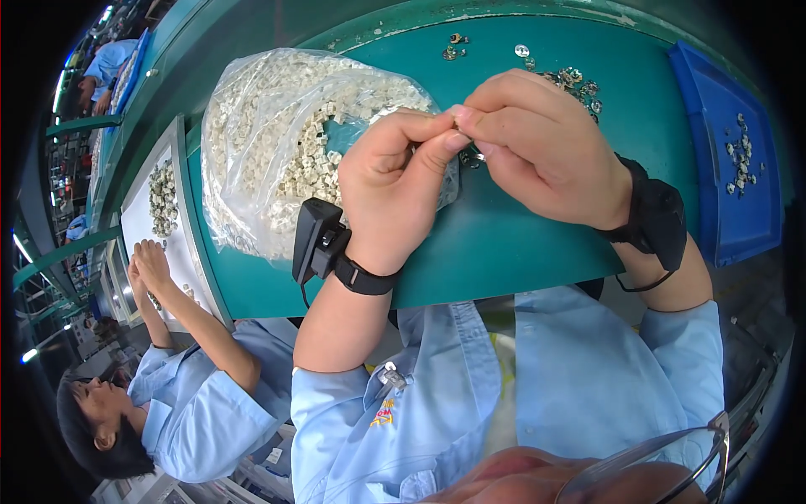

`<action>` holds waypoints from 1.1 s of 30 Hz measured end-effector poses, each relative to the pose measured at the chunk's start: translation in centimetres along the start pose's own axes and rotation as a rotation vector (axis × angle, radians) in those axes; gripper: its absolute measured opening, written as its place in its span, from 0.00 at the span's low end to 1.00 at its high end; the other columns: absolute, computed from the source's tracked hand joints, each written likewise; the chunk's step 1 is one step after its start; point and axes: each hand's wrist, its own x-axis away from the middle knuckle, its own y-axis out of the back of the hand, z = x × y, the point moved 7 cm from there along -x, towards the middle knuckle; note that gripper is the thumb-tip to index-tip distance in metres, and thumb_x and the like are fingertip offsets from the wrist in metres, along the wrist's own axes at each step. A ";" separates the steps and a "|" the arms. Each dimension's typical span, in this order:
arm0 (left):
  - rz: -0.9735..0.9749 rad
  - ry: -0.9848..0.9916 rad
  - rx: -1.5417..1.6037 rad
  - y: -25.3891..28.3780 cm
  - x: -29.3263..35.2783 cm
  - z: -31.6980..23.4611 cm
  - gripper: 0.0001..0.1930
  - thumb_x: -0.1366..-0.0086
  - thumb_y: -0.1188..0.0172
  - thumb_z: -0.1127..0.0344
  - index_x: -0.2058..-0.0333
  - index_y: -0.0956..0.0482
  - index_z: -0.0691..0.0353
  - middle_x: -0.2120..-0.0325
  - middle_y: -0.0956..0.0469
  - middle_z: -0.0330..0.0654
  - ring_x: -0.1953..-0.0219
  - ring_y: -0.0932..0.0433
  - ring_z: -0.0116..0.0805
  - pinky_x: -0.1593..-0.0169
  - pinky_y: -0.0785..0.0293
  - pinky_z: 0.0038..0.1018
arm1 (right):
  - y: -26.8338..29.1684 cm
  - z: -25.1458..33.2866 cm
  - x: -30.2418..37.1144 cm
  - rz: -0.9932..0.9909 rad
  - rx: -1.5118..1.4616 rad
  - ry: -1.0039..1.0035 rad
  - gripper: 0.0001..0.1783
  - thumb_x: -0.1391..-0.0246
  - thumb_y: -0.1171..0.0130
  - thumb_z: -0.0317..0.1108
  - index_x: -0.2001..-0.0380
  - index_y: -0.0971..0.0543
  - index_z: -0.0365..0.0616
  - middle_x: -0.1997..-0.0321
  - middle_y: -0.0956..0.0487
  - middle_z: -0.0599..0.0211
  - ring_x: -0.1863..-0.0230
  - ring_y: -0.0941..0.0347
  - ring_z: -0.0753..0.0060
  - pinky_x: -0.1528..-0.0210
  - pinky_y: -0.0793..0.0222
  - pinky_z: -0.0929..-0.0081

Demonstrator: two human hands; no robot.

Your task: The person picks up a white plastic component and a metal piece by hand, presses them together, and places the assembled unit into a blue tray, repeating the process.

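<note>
My left hand (393, 172) and my right hand (544, 139) meet above the green work surface (529, 252), fingertips pressed together. Both pinch at one spot; whatever small piece sits there is mostly hidden by the fingers. Left of my left hand lies a large clear plastic bag (239, 143), opened toward me and full of small whitish block-shaped parts (306, 172). Beyond my right hand is a loose heap of small shiny metal parts (579, 84). A few more metal bits peek out beneath my fingers, partly covered.
A blue tray (729, 227) with several small pale parts stands at the right edge. A small cluster of metal pieces (454, 48) lies at the far side. On the left, a co-worker (201, 395) handles parts over a white board (195, 252) holding a pile of them.
</note>
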 end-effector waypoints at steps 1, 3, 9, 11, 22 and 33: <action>-0.006 0.011 0.032 0.0 0.0 0.1 0.05 0.46 0.43 0.78 0.68 0.25 0.68 0.72 0.25 0.39 0.70 0.28 0.21 0.65 0.31 0.15 | -0.1 0.1 0.0 0.004 0.024 0.007 0.11 0.58 0.46 0.18 0.67 0.27 0.38 0.66 0.27 0.60 0.68 0.30 0.66 0.67 0.34 0.76; -0.018 0.031 0.094 -0.2 0.1 0.2 0.06 0.46 0.43 0.78 0.68 0.26 0.68 0.72 0.24 0.39 0.70 0.28 0.21 0.64 0.31 0.15 | -0.1 0.2 0.0 0.007 0.049 0.018 0.11 0.58 0.46 0.18 0.67 0.27 0.38 0.66 0.27 0.60 0.68 0.30 0.66 0.68 0.34 0.76; -0.005 0.164 0.403 -0.6 -0.2 1.0 0.07 0.44 0.44 0.75 0.66 0.26 0.67 0.70 0.24 0.41 0.70 0.27 0.23 0.64 0.30 0.17 | 0.3 -1.7 0.5 -0.105 -0.315 -0.143 0.11 0.58 0.45 0.18 0.67 0.27 0.39 0.68 0.27 0.62 0.67 0.29 0.69 0.67 0.34 0.77; 0.044 0.293 0.512 -1.0 -0.2 1.7 0.07 0.44 0.44 0.74 0.65 0.26 0.66 0.69 0.24 0.42 0.70 0.27 0.24 0.64 0.30 0.18 | 0.3 -2.1 0.6 -0.123 -0.385 -0.188 0.11 0.58 0.45 0.18 0.67 0.27 0.39 0.68 0.26 0.63 0.67 0.29 0.69 0.67 0.34 0.78; 0.118 0.407 0.717 -1.0 0.0 2.9 0.03 0.42 0.46 0.73 0.70 0.28 0.64 0.72 0.24 0.41 0.71 0.28 0.25 0.64 0.31 0.19 | 0.0 -1.2 0.1 -0.028 -0.326 -0.032 0.11 0.58 0.46 0.17 0.68 0.27 0.39 0.70 0.27 0.63 0.69 0.31 0.70 0.69 0.36 0.79; 0.136 0.393 0.661 -1.5 -0.1 1.8 0.02 0.42 0.47 0.72 0.70 0.28 0.64 0.72 0.24 0.42 0.70 0.27 0.26 0.64 0.31 0.20 | -0.1 -2.0 0.7 -0.092 -0.535 -0.216 0.08 0.55 0.48 0.19 0.69 0.27 0.37 0.70 0.28 0.64 0.67 0.32 0.73 0.66 0.36 0.80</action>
